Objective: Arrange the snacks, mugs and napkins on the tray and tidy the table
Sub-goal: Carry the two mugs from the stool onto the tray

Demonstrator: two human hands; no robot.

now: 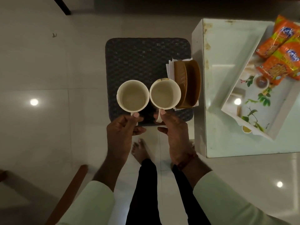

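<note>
The left hand (121, 127) and right hand (174, 125) each pinch one empty cream ceramic mug's (133, 95) handle. Ceramic is probably rigid, fairly light and breakable, so handles suit.

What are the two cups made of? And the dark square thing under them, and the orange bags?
The two cups look like glazed ceramic: thick cream walls with a soft shine, the right one stained at its rim. The dark square seems to be woven wicker or plastic cane, from its criss-cross pattern. The orange bags look like shiny printed plastic foil, crinkled and glinting.
</note>
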